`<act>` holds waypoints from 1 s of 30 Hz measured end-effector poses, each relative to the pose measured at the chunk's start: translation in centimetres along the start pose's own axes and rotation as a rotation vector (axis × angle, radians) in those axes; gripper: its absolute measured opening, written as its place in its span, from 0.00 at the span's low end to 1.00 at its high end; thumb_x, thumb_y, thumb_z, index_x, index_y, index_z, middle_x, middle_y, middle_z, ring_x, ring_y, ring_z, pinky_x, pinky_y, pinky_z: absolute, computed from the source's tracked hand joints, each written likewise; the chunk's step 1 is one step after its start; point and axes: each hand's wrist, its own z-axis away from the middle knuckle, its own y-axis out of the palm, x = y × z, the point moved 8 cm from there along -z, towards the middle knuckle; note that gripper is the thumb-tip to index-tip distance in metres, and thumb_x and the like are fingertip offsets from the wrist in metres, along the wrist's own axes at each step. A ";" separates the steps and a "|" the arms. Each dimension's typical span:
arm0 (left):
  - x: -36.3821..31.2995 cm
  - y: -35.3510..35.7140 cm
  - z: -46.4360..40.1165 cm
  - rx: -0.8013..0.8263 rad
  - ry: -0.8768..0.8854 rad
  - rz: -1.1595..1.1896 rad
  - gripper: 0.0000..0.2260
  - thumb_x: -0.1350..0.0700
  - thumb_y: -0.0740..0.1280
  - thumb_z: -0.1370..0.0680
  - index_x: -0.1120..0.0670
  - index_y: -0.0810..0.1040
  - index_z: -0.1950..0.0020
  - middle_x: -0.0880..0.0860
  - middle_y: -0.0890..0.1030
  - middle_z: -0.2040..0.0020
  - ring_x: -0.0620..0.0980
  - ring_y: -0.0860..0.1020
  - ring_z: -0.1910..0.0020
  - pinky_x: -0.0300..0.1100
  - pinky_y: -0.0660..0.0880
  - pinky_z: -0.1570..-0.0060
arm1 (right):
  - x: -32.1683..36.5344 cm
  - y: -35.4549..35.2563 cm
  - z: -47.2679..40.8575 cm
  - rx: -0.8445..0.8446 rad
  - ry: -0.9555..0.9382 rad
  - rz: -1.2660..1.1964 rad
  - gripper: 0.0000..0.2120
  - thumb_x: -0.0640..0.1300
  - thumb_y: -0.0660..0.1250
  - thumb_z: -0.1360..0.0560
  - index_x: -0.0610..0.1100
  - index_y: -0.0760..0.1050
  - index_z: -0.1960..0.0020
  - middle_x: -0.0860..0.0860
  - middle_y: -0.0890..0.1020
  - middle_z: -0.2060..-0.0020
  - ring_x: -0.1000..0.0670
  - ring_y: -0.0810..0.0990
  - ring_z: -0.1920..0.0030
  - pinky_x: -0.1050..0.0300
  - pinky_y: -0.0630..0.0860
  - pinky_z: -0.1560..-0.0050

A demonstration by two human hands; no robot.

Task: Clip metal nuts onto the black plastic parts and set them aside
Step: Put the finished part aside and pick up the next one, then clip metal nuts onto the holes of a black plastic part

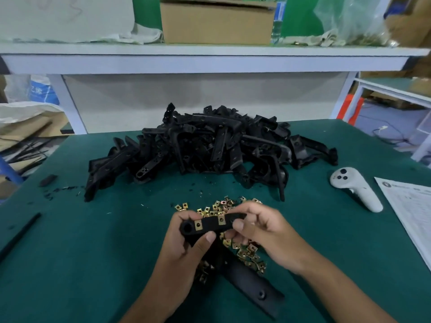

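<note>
Both my hands hold one black plastic part (pixel 210 226) just above the green table mat (pixel 93 241). My left hand (pixel 189 243) grips its left end, thumb on the near face. My right hand (pixel 258 231) pinches its right end. Two brass metal nuts (pixel 221 220) are clipped on the part's upper edge. The part's long arm (pixel 251 285) runs down to the right under my wrists. Loose metal nuts (pixel 249 252) lie scattered beneath and behind my hands. A big heap of black plastic parts (pixel 210 145) is piled at the back of the table.
A white handheld controller (pixel 356 190) lies at the right, beside a printed paper sheet (pixel 412 215). A thin black strip (pixel 21 234) and a small black block (pixel 47 180) lie at the left. A shelf with a cardboard box (pixel 217 22) stands behind the table.
</note>
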 end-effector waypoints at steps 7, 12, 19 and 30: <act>-3.3 1.4 1.8 -0.082 0.125 -0.156 0.12 0.61 0.77 0.29 0.45 0.82 0.53 0.44 0.85 0.57 0.38 0.81 0.61 0.27 0.75 0.62 | 4.4 -2.9 4.1 -0.121 -0.067 0.123 0.09 0.59 0.71 0.23 0.54 0.81 0.51 0.44 0.83 0.60 0.46 0.82 0.56 0.56 0.74 0.53; -5.8 10.6 3.3 0.138 0.311 -0.351 0.14 0.42 0.81 0.33 0.36 0.82 0.51 0.34 0.83 0.48 0.32 0.80 0.49 0.23 0.72 0.50 | 6.4 -8.6 15.1 -0.372 -0.040 0.241 0.10 0.52 0.70 0.21 0.46 0.78 0.52 0.51 0.86 0.56 0.44 0.82 0.56 0.49 0.77 0.51; -6.3 29.4 9.3 0.469 0.587 -0.294 0.07 0.48 0.73 0.30 0.45 0.81 0.53 0.35 0.81 0.48 0.38 0.77 0.45 0.41 0.72 0.43 | 5.4 -15.7 34.8 -0.850 0.082 0.214 0.09 0.43 0.70 0.23 0.36 0.77 0.54 0.49 0.83 0.62 0.55 0.79 0.62 0.66 0.73 0.59; -3.3 40.7 18.7 0.875 0.617 -0.565 0.16 0.43 0.69 0.23 0.45 0.78 0.36 0.42 0.75 0.33 0.44 0.72 0.32 0.36 0.59 0.33 | 0.6 -18.1 55.2 -1.333 0.700 0.607 0.21 0.67 0.68 0.35 0.64 0.74 0.43 0.71 0.83 0.54 0.64 0.83 0.55 0.61 0.78 0.53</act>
